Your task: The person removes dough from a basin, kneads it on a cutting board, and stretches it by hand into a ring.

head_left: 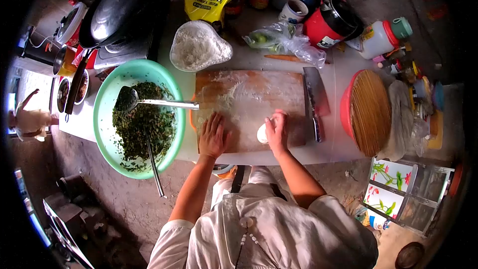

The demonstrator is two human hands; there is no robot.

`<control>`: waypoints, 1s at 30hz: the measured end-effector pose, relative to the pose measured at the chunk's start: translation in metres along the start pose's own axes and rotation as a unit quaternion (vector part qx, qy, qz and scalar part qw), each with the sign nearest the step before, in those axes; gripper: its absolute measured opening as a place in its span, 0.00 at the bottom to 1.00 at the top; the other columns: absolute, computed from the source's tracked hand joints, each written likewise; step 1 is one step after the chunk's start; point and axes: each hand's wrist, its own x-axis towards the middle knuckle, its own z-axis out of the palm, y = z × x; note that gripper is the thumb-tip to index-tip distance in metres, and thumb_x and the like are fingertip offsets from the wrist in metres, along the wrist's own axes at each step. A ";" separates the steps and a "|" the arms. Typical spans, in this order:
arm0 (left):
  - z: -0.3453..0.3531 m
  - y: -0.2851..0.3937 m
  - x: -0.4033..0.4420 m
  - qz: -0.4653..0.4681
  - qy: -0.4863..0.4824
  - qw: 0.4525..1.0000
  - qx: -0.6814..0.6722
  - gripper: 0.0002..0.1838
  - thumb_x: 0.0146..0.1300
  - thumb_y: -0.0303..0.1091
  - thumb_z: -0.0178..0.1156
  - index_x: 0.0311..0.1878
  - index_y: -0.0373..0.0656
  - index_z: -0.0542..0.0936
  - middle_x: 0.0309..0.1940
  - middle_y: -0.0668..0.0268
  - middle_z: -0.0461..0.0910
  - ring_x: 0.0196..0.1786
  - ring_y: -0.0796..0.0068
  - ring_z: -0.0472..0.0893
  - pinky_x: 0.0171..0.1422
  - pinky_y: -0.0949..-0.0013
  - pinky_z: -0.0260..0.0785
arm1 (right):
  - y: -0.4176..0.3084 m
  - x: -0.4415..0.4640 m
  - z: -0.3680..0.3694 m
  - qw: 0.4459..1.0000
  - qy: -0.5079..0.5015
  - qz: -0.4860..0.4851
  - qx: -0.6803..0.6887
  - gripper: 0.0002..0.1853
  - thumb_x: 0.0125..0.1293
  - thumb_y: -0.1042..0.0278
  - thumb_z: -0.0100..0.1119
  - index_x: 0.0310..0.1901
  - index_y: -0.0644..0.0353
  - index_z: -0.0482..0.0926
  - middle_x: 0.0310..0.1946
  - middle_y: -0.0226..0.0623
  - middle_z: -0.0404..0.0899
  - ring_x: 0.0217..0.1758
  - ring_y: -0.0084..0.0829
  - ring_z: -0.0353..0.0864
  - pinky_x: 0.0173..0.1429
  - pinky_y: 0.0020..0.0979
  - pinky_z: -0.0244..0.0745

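My left hand (214,137) lies flat on the left front part of a floured wooden cutting board (249,99), fingers stretched out and holding nothing. Near the board's front right, my right hand (277,128) curls around a small white piece of dough (262,133), which shows at its left side. To the right of that hand a cleaver (316,94) lies along the board's right edge. A white bowl of flour (199,50) stands behind the board. On the left is a green basin (101,107) of chopped green filling (144,129), with a ladle (164,103) and a thin metal utensil (153,167) in it.
A wok (119,12) rests on a stove at the back left. A red basin with a slatted cover (371,112) stands right. Behind are a plastic bag of greens (286,42), a red pot (326,27) and bottles. A person (32,114) appears at far left.
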 end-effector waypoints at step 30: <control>-0.003 0.005 0.000 0.008 0.037 0.999 -0.001 0.23 0.53 0.39 0.56 0.52 0.41 0.70 0.58 0.60 0.64 0.62 0.59 0.62 0.64 0.56 0.52 | 0.041 0.069 0.014 0.979 -0.183 -0.072 -0.053 0.12 0.61 0.61 0.48 0.27 0.59 0.73 0.27 0.43 0.74 0.37 0.44 0.72 0.40 0.40 0.65</control>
